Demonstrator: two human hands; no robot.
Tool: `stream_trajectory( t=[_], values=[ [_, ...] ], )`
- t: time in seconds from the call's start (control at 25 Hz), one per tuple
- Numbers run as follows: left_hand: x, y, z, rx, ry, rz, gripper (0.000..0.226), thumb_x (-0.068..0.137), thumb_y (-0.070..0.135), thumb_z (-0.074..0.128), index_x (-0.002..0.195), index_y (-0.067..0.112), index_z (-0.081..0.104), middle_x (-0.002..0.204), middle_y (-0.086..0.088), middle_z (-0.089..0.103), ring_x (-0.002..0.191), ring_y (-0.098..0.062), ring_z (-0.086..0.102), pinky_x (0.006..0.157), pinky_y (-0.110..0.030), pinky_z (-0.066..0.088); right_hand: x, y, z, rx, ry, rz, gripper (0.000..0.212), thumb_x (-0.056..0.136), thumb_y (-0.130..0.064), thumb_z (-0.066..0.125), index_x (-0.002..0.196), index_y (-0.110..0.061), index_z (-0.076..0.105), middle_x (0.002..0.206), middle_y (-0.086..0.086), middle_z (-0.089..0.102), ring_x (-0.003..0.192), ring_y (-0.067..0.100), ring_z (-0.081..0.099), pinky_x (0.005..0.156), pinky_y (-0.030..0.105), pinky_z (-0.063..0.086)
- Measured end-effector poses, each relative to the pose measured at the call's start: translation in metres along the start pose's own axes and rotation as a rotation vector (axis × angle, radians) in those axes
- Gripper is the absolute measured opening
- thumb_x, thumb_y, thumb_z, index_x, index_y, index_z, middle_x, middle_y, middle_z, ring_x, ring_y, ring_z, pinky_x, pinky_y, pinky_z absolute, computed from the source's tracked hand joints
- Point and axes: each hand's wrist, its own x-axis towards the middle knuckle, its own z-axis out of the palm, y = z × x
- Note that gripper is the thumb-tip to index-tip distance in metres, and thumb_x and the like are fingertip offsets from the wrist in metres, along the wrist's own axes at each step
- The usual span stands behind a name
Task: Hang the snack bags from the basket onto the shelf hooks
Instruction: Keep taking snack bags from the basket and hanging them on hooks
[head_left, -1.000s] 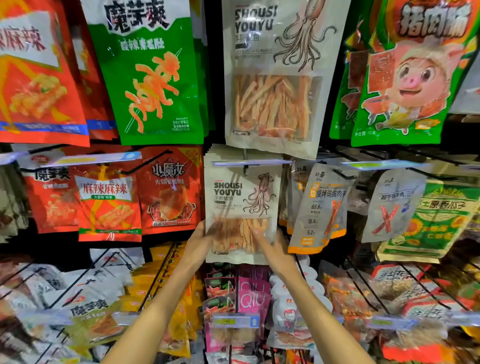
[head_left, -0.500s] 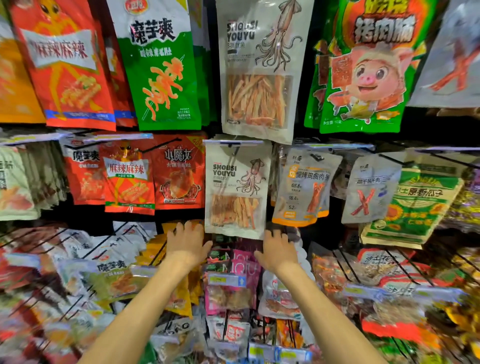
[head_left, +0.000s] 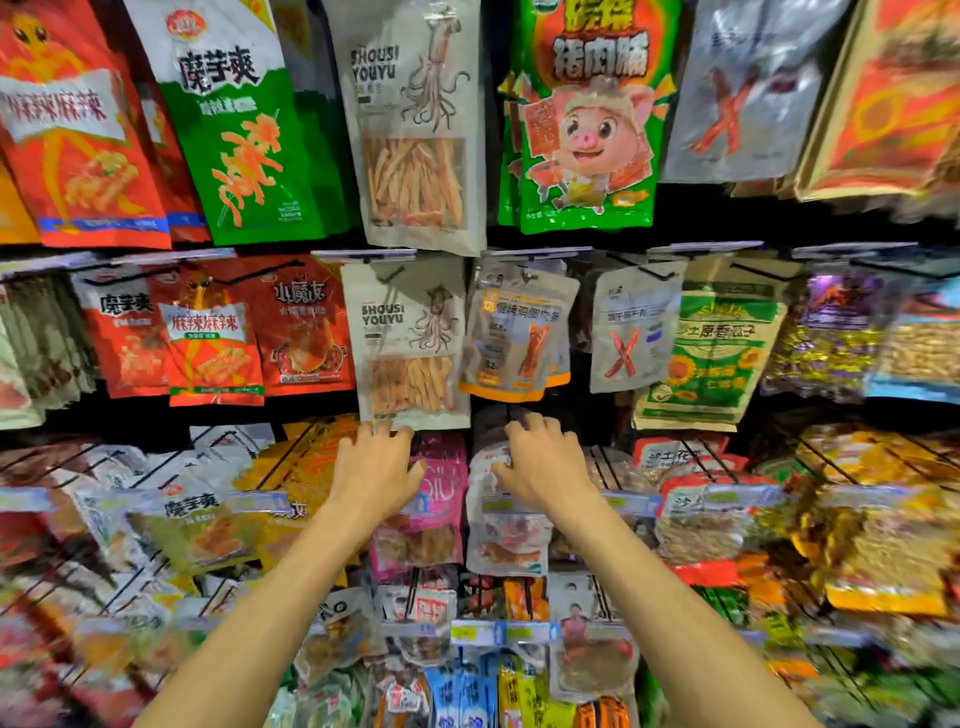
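I've let go of the squid bag, which now hangs by itself. My left hand and right hand have dropped just below it, fingers loose and empty.

Both hands are off the squid bag now. 1 s ago they cupped its lower half; now it hangs free on its hook w/ nothing holding it. The left hand has dropped below the bag's bottom edge, fingertips right at that edge, maybe still brushing it, too blurry to say. The right hand has dropped lower & further right, in front of a white pouch, fingers loosely curled, empty. The view has pulled back, so more shelf rows show at right & below.
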Motion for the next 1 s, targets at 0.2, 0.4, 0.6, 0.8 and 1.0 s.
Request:
stream_trajectory(
  t=[0.2,0.4,0.6,0.8,1.0],
  values=[
    [0.012,0.032,-0.017,-0.103,0.085,0.078,0.052,0.092,0.049,0.049,0.135,0.02,0.05,0.128,-0.007,0.059,0.116,-0.031,0.056,0.084,-0.041,0.048,-0.001,0.036,-0.02,0.034,0.024,0.043,0.056,0.097,-0.046,0.05,0.14,-0.011,0.042,0.145,0.014,0.041,0.133,0.035,0.038,0.101,0.049,0.04],
    [0.052,0.052,-0.045,-0.348,0.21,0.09,0.04,0.093,0.036,0.053,0.124,0.012,0.053,0.11,-0.011,0.062,0.096,-0.033,0.062,0.06,-0.036,0.046,0.021,0.067,-0.034,0.088,0.065,0.085,0.056,0.097,-0.045,0.049,0.14,-0.01,0.042,0.141,0.014,0.044,0.129,0.035,0.043,0.096,0.046,0.043],
    [0.102,0.064,-0.058,-0.502,0.215,0.013,0.053,0.096,0.038,0.051,0.14,0.01,0.04,0.128,-0.013,0.056,0.119,-0.033,0.051,0.083,-0.043,0.049,0.065,0.085,-0.054,0.233,0.074,0.141,0.058,0.097,-0.041,0.052,0.142,-0.008,0.035,0.141,0.015,0.044,0.13,0.035,0.041,0.095,0.044,0.044],
    [0.143,0.069,-0.057,-0.728,0.252,-0.013,0.049,0.093,0.028,0.056,0.134,0.013,0.034,0.134,-0.012,0.047,0.124,-0.033,0.044,0.085,-0.041,0.041,0.104,0.089,-0.056,0.487,0.161,0.153,0.076,0.097,-0.045,0.052,0.154,-0.01,0.016,0.154,0.012,0.032,0.133,0.033,0.044,0.098,0.044,0.047],
    [0.164,0.079,-0.042,-0.886,0.292,-0.019,0.053,0.095,0.043,0.05,0.137,0.016,0.031,0.124,-0.009,0.054,0.117,-0.029,0.051,0.084,-0.04,0.045,0.13,0.083,-0.051,0.463,0.331,0.121,0.069,0.093,-0.042,0.059,0.143,-0.003,0.031,0.141,0.017,0.04,0.13,0.036,0.04,0.097,0.044,0.042]
  ],
)
